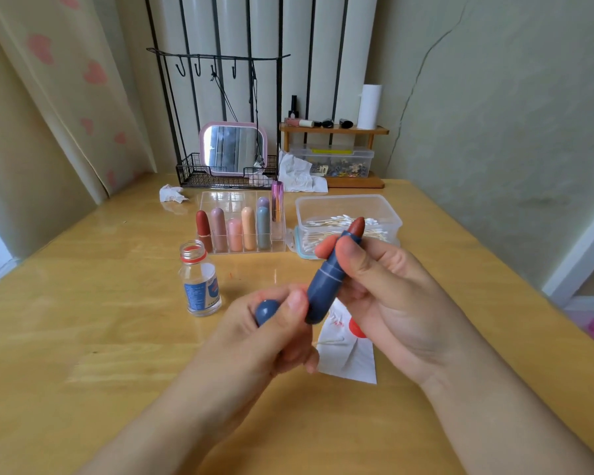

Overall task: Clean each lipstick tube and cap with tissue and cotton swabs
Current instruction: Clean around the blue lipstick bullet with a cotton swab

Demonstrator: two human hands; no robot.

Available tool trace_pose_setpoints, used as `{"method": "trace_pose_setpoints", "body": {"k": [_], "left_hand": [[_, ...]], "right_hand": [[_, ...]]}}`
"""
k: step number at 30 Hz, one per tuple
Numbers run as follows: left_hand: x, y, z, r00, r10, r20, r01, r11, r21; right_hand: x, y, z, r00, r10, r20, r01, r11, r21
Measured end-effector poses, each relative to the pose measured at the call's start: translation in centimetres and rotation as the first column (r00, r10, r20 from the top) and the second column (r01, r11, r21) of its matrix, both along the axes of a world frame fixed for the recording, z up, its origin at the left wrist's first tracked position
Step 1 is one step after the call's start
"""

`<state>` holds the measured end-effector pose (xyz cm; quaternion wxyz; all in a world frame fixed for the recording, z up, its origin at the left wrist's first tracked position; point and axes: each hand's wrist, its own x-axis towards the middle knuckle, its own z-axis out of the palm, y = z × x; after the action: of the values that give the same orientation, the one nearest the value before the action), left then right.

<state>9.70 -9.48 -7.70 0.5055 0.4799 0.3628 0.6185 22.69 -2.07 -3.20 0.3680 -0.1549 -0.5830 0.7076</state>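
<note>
My right hand (384, 289) has thumb & fingers curled round the smooth blue lipstick tube (326, 279), tilted, its red-brown bullet poking out past my fingertips; my left hand (271, 330) grips the rounded blue cap (266, 311) just left of the tube's base. Under my right fingers lies a flat white tissue (350, 358) w/ a cotton swab (330, 341) on it. Left of my left hand there's bare glossy wood table (83, 320) bar a small clear bottle (199, 282); beyond my fingertips sit a clear organizer (278, 234) of capped lipsticks & a clear tub of swabs (347, 214).

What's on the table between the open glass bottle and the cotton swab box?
Head view: the clear organizer with capped lipsticks sits between the glass bottle and the cotton swab box, a little farther back, with bare tabletop in front of it.
</note>
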Motion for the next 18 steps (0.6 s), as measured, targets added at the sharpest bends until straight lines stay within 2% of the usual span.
{"method": "trace_pose_setpoints", "body": {"k": [3, 5, 7, 13, 15, 18], "left_hand": [[0.07, 0.03, -0.09, 0.97, 0.211, -0.12, -0.214, 0.977, -0.012], [-0.02, 0.01, 0.05, 0.95, 0.272, -0.15, -0.274, 0.962, 0.011], [-0.34, 0.03, -0.02, 0.956, 0.259, -0.138, -0.259, 0.966, 0.02], [-0.62, -0.1, -0.22, 0.999, -0.04, -0.006, 0.04, 0.999, -0.023], [-0.52, 0.0, -0.16, 1.0, 0.01, -0.015, -0.011, 0.999, -0.036], [-0.32, 0.1, -0.19, 0.982, 0.154, -0.112, -0.159, 0.987, -0.037]], "right_hand": [[-0.07, 0.24, -0.17, 0.99, -0.129, 0.057, 0.126, 0.991, 0.049], [-0.19, 0.08, -0.21, 0.989, -0.132, 0.065, 0.127, 0.989, 0.073], [-0.17, -0.11, -0.16, 0.993, -0.105, 0.054, 0.1, 0.991, 0.084], [0.14, -0.45, 0.43, 1.0, -0.014, -0.023, 0.015, 0.999, 0.052], [-0.02, -0.4, 0.2, 0.998, -0.061, 0.002, 0.061, 0.995, 0.073], [-0.3, -0.58, -0.02, 0.991, -0.119, 0.064, 0.11, 0.985, 0.131]]}}
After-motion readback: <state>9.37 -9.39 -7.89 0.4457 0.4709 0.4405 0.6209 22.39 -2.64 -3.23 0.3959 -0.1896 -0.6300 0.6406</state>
